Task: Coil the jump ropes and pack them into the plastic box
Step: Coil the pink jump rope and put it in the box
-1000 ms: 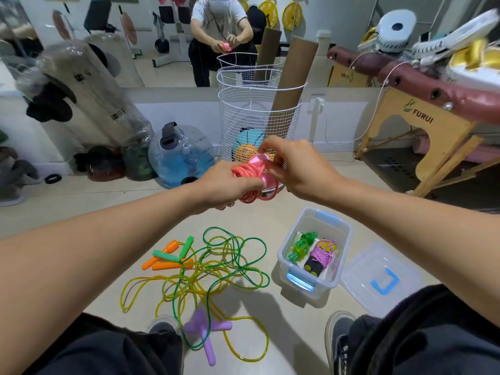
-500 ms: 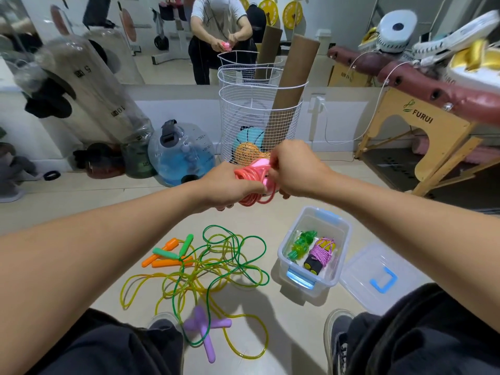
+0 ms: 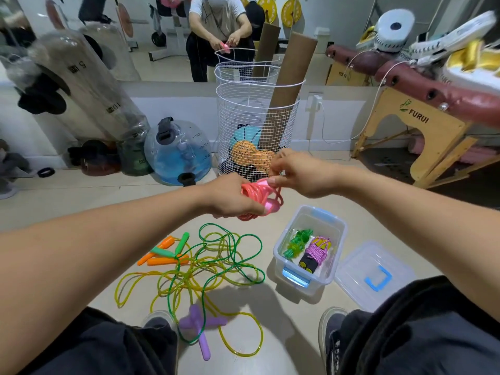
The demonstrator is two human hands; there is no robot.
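My left hand (image 3: 230,197) grips a coiled pink jump rope (image 3: 255,196) with pink handles, held in the air above the floor. My right hand (image 3: 297,173) pinches a strand of that rope at the bundle's top right. Below and to the right stands the open clear plastic box (image 3: 335,226) with blue latches; a coiled green rope (image 3: 296,242) and a coiled purple rope (image 3: 318,250) lie in it. On the floor lies a loose tangle of green and yellow ropes (image 3: 205,269) with orange and green handles (image 3: 165,253) and purple handles (image 3: 201,328).
The box's clear lid (image 3: 374,276) with a blue handle lies right of the box. A white wire basket (image 3: 257,125) with balls and cardboard tubes stands ahead. A water bag (image 3: 178,152) sits at its left, a wooden massage table (image 3: 416,125) at the right. My shoes flank the tangle.
My right hand has moved round the pink bundle, from in front of it to its upper right, drawing a strand with it. The left hand keeps its grip, slightly lower.
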